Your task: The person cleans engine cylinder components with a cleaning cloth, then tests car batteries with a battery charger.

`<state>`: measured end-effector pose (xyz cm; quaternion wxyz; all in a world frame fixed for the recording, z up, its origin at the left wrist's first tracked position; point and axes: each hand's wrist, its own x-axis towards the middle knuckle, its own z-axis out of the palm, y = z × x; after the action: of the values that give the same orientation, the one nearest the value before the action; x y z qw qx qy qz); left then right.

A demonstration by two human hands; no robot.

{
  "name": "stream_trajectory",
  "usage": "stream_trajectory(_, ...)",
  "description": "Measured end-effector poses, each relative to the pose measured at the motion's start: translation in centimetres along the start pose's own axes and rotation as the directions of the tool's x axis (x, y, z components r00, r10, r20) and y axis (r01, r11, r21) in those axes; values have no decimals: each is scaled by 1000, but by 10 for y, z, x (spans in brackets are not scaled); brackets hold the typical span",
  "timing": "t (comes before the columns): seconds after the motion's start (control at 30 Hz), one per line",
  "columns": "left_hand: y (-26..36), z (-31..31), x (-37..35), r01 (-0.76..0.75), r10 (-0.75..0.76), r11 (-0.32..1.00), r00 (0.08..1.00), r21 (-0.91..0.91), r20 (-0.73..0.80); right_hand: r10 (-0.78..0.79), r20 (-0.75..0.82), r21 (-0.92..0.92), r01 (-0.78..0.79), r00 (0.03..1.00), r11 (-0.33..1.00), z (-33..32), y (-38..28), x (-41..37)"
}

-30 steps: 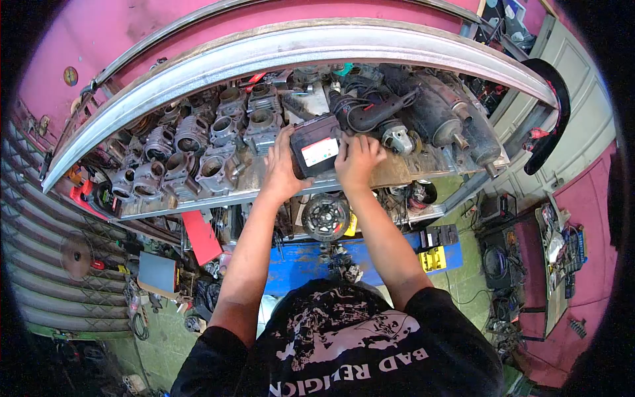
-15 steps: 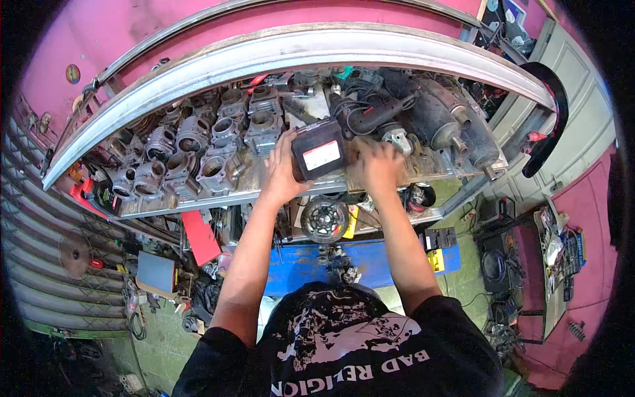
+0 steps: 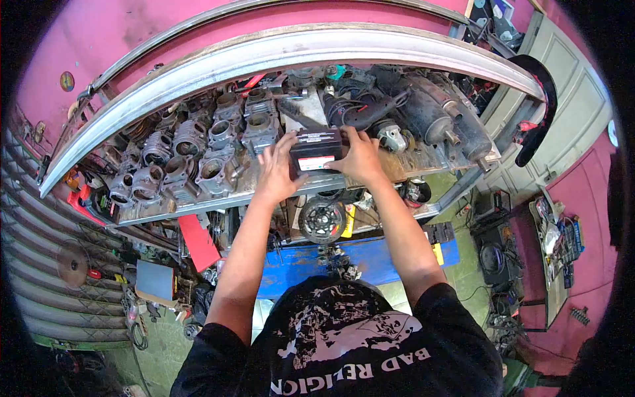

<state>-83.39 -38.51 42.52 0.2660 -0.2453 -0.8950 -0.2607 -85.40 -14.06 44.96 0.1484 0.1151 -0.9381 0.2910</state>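
A black boxy battery (image 3: pixel 317 144) with a red and white label rests at the front edge of the wooden shelf (image 3: pixel 254 173). My left hand (image 3: pixel 278 171) grips its left side, thumb near the lower front corner and fingers along the side. On the opposite side, my right hand (image 3: pixel 361 159) holds it with the thumb on the front face and the fingers curled around the upper right edge. Just behind the battery lies a dark, flat bar-shaped part (image 3: pixel 297 114). The battery's underside is hidden from me.
Several engine cylinders (image 3: pixel 213 169) crowd the shelf's left half. Mufflers (image 3: pixel 426 116) and a round metal part (image 3: pixel 391 137) lie on the right. A pale rail (image 3: pixel 291 47) arches above the shelf. Below are a wheel-like hub (image 3: pixel 322 220) and a blue bench (image 3: pixel 297 264).
My right hand, apart from the battery earlier, has moved left onto its right side. The battery has tipped so its top face shows more. My left hand stays on it.
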Motion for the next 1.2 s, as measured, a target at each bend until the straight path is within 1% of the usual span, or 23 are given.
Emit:
stream_trajectory(0.07, 9, -8, 5, 31, -33, 999, 999, 43, 31, -13, -198, -52, 3, 980, 999, 5, -12, -14)
stream_trajectory(0.1, 15, -11, 4, 24, -25, 999, 999, 37, 33, -7, -203, -55, -4, 979, 998, 7, -19, -22)
stream_trajectory(0.2, 33, -6, 1, -12, 4, 982, 999, 188, 42, -11, -420, -270, -114, 907, 956, 14, -48, -40)
stream_trajectory(0.23, 36, -4, 1, -48, 41, 985, 998, 165, 46, -15, -482, -246, -119, 876, 962, 18, -57, -42)
stream_trajectory(0.33, 33, 2, 7, -42, 45, 994, 999, 96, -25, 30, -519, -222, -168, 854, 960, 21, -79, -33)
stream_trajectory(0.43, 19, 0, 17, -51, 53, 998, 995, 24, -87, 0, -514, -235, -140, 858, 962, 13, -82, -18)
stream_trajectory(0.5, 13, -11, 23, -4, 5, 1000, 999, -30, 43, -154, -343, -217, 81, 927, 973, 1, -65, -12)
stream_trajectory(0.53, 10, -16, 27, 37, -32, 998, 994, -46, 106, -60, -256, -142, 23, 965, 990, -18, -62, -15)
stream_trajectory(0.57, 10, -19, 29, 27, -22, 999, 994, -45, 109, -110, -202, -219, 64, 973, 974, -15, -24, -14)
stream_trajectory(0.6, 11, -22, 30, 45, -37, 998, 989, -52, 143, -40, -178, -365, -28, 983, 931, -23, -15, -19)
stream_trajectory(0.63, 11, -23, 32, 68, -57, 996, 984, -59, 171, -19, -129, -396, -34, 991, 918, -22, 9, -22)
stream_trajectory(0.67, 7, -19, 32, 80, -65, 994, 978, -70, 196, -19, -58, -592, -19, 998, 805, -15, 33, -28)
stream_trajectory(0.7, 7, -20, 31, 81, -65, 994, 978, -72, 198, -17, -57, -593, -20, 998, 805, 2, 55, -32)
stream_trajectory(0.77, 8, -19, 33, 116, -92, 987, 975, -110, 202, -50, -81, -696, -21, 995, 718, 26, 83, -32)
stream_trajectory(0.8, 7, -19, 36, 115, -91, 987, 976, -115, 198, 16, -48, -740, -46, 999, 671, 28, 90, -29)
stream_trajectory(0.87, 4, -17, 36, 169, -135, 976, 964, -136, 231, 54, -12, -745, -45, 998, 666, 18, 73, -23)
stream_trajectory(0.93, 1, -15, 34, 148, -109, 974, 970, -172, 218, 97, 23, -744, -48, 995, 667, 10, 46, -23)
stream_trajectory(0.97, 1, -14, 35, 116, -75, 972, 977, -205, 199, -14, -177, -555, -88, 984, 827, 7, 31, -24)
stream_trajectory(1.0, 1, -14, 36, 116, -75, 972, 977, -206, 199, -72, -389, -331, -67, 919, 941, 4, 15, -23)
stream_trajectory(1.03, 2, -14, 36, 121, -80, 974, 975, -193, 206, -69, -389, -330, -69, 919, 941, -1, -7, -21)
stream_trajectory(1.1, 2, -15, 35, 127, -86, 976, 972, -178, 220, -207, -634, -257, 50, 745, 965, -1, -52, -17)
stream_trajectory(1.17, 3, -18, 38, 145, -99, 972, 967, -187, 237, -252, -654, -275, 86, 713, 957, 21, -77, -16)
stream_trajectory(1.2, 4, -20, 38, 163, -114, 969, 963, -188, 243, -260, -630, -306, 74, 732, 949, 43, -82, -21)
